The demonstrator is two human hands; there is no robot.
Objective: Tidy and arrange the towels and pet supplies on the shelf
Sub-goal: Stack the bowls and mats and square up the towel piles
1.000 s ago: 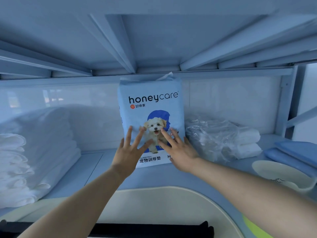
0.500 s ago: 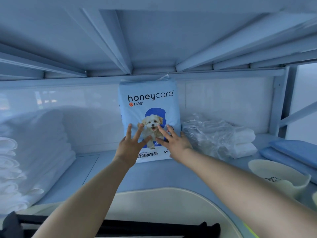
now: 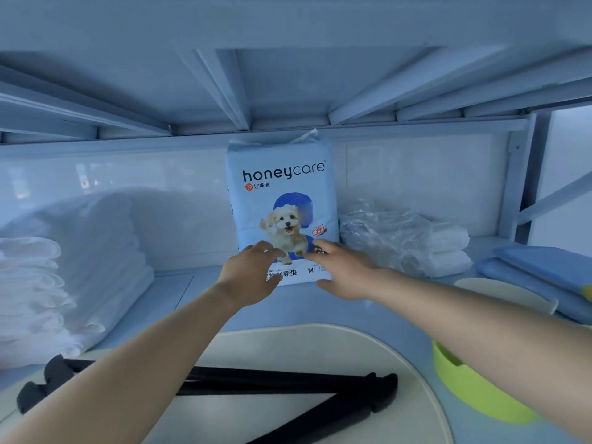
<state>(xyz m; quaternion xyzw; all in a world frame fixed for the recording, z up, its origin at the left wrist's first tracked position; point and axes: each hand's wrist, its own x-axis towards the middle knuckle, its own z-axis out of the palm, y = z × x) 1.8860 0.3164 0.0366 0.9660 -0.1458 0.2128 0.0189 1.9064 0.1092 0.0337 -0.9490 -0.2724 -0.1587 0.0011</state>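
A light-blue pack of pet training pads (image 3: 282, 187) with a puppy picture stands upright against the shelf's back wall. My left hand (image 3: 248, 277) is in front of its lower left part, fingers loosely curled and holding nothing. My right hand (image 3: 344, 270) is at its lower right corner, fingers relaxed, with the fingertips near or on the pack's front. A stack of folded white towels (image 3: 64, 270) fills the left of the shelf. More white towels in clear plastic wrap (image 3: 400, 241) lie just right of the pack.
Folded blue pads (image 3: 544, 277) lie at the far right, a cream bowl (image 3: 503, 293) in front of them. A green bowl (image 3: 474, 389) sits near the front edge. A cream oval tray (image 3: 304, 347) holds a black folded frame (image 3: 256, 386). The upper shelf hangs low overhead.
Both hands have dropped from flat on the pack's front to its lower part, and their fingers have loosened and curled. The pack stands further back; the view has tilted down.
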